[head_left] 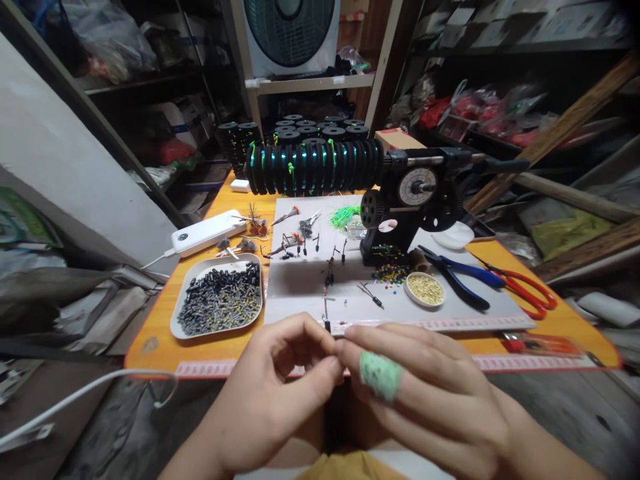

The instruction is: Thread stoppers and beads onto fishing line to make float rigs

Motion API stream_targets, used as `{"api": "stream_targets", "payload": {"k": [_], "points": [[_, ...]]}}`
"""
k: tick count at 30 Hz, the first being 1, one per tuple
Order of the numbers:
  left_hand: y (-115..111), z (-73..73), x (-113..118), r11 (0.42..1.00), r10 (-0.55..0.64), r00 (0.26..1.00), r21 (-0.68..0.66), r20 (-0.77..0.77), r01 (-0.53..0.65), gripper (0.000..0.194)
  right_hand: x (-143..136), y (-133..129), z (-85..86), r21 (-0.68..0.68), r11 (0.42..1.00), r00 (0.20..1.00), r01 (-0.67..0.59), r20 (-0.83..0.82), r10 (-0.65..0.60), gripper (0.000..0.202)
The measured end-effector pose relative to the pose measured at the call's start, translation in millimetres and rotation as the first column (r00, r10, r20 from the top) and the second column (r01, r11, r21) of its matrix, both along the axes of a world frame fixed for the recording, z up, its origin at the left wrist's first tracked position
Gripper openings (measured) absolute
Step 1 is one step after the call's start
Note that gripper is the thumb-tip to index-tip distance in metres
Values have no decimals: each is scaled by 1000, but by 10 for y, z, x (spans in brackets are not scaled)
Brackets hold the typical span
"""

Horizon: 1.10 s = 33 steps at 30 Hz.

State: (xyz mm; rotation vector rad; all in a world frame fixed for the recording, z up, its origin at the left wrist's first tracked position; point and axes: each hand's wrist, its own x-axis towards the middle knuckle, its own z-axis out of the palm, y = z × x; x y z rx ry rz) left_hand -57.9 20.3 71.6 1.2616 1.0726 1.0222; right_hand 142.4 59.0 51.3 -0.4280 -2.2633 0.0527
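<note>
My left hand (287,390) and my right hand (430,393) meet fingertip to fingertip at the table's front edge. Thumb and forefinger of the left hand are pinched together; whatever lies between them is hidden or too small to name. The right fingers are closed near the same spot, with green patterned tape (381,375) around one finger. Just beyond the fingertips lies a small black cylinder piece (327,326), and a thin strand with an orange bead (325,291) extends behind it. Further small black-tipped pieces (371,295) are scattered on the white board (295,300).
A tray (175,328) of small grey and black cylinders stands left, near a white power bank (207,233). A winding device (417,187) carries black spools (315,167). On the right are loose beads (393,267), a dish (425,305) of gold bits, blue pliers (463,277) and red-handled scissors (530,293).
</note>
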Motion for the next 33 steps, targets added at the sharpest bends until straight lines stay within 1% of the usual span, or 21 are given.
{"api": "stream_targets", "payload": {"k": [1,2,3,4,5,6,8,9,10,13,16,19,21,22,23,24,25,27,29,31,33], "points": [[-8,-10,5,999,33,998,43,-53,-31,12,-21,6,27,43,998,999,-40,-7,40,22],[-18,-26,16,992,76,991,113,-109,-64,10,-53,7,63,53,998,999,-47,-23,48,18],[-28,-44,29,973,129,979,212,-161,-93,8,-90,4,100,20,1000,998,-23,-55,24,15],[-36,-63,45,936,188,961,332,-202,-113,8,-127,-3,135,-60,998,994,23,-106,-29,15],[-42,-80,60,881,243,943,459,-227,-116,9,-161,-11,163,-141,989,986,49,-154,-71,15],[-44,-94,73,812,293,926,574,-237,-110,12,-188,-21,183,-206,977,977,62,-187,-101,15],[-41,-111,90,684,367,898,724,-243,-84,19,-215,-39,201,-273,960,969,65,-213,-126,16],[-38,-114,92,645,384,890,761,-244,-70,20,-217,-47,203,-288,956,968,64,-215,-130,16],[-34,-114,90,625,391,886,779,-250,-55,21,-213,-53,201,-297,953,969,64,-211,-131,15],[-26,-111,67,603,384,871,797,-307,15,21,-185,-62,198,-297,953,975,60,-189,-120,15],[-20,-106,37,568,383,850,818,-362,93,20,-160,-67,200,-282,957,980,67,-164,-117,15],[-8,-87,21,538,401,808,825,-431,173,17,-146,-73,182,-255,965,987,68,-122,-101,15],[3,-71,27,524,422,782,827,-459,203,14,-141,-79,150,-211,975,992,69,-88,-89,13],[8,-66,38,533,431,777,824,-458,190,12,-140,-84,132,-182,980,993,82,-73,-96,13],[13,-65,52,560,436,780,814,-449,155,12,-141,-89,115,-156,983,992,101,-60,-112,13],[17,-69,70,603,431,794,791,-429,100,14,-143,-95,104,-137,983,990,125,-53,-134,14],[18,-78,90,659,417,818,752,-395,27,16,-148,-101,99,-132,980,985,151,-57,-160,14],[16,-112,127,786,362,883,608,-298,-116,18,-163,-109,111,-163,969,976,183,-87,-199,13],[11,-153,148,884,296,943,417,-150,-211,16,-187,-108,143,-225,960,971,165,-134,-198,15],[8,-182,149,946,229,973,231,17,-227,12,-216,-98,175,-295,948,969,119,-174,-176,15],[10,-193,134,981,145,975,104,168,-164,9,-244,-86,192,-354,932,966,80,-202,-159,14]]}}
